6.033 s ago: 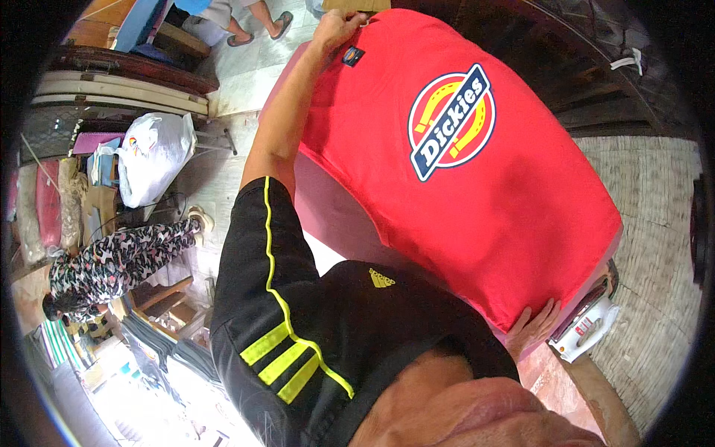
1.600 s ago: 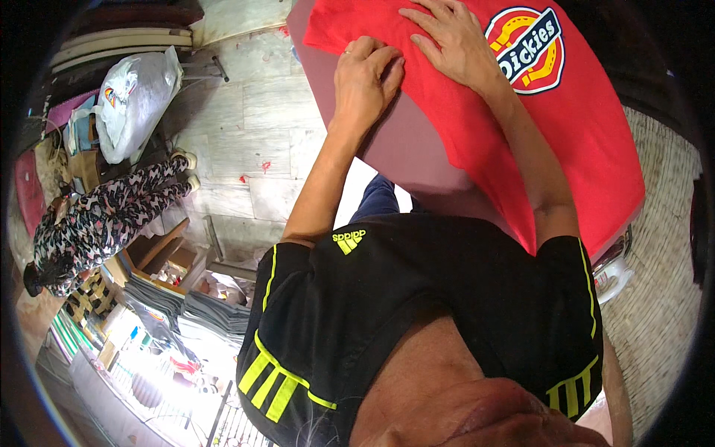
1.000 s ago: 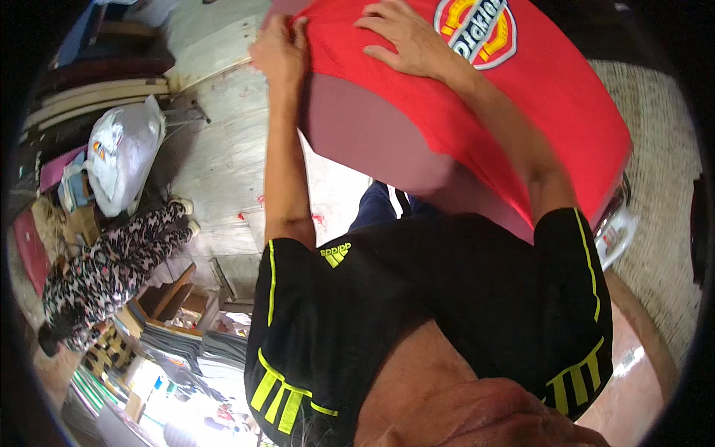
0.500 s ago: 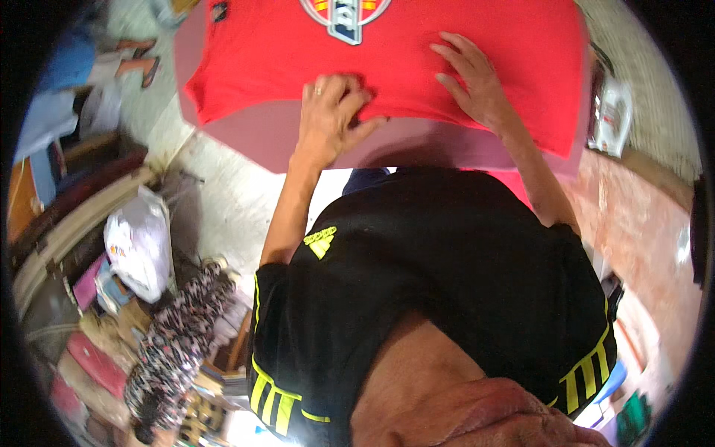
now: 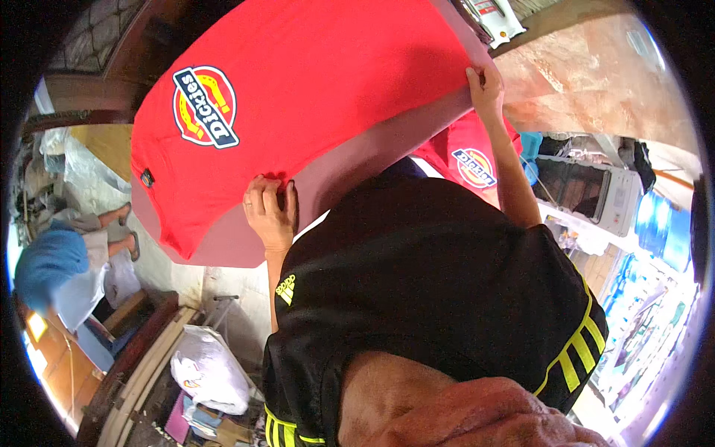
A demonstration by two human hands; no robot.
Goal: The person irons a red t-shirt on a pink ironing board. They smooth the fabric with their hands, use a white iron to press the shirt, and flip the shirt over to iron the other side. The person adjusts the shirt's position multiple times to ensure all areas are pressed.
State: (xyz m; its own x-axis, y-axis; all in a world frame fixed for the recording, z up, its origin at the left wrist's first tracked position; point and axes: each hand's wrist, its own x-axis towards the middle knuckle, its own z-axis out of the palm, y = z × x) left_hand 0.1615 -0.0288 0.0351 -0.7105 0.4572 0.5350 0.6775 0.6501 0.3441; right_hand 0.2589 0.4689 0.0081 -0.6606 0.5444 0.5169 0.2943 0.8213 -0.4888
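Note:
A red T-shirt [image 5: 328, 82] with a round printed badge lies stretched flat over a mauve board [image 5: 387, 141]. Bent fingers of my left hand [image 5: 268, 212] close on the shirt's near edge, with the thumb beside them. At the right corner of the board, my right hand [image 5: 486, 93] pinches the shirt's hem between thumb and fingers. Both hands hide the bits of cloth they grip. Below the board, near my right forearm, hangs another red piece of cloth [image 5: 469, 153] with a similar badge.
A white plastic bag [image 5: 212, 369] stands at the lower left. Another person [image 5: 56, 264] in blue is at the far left. A white device [image 5: 495, 18] sits beyond the board's right corner. An oven-like appliance [image 5: 577, 194] stands on the right.
My view has swung, so the board now slants up to the right. My right hand has gone from lying spread on the shirt to its right corner; my left fingers have closed on the edge.

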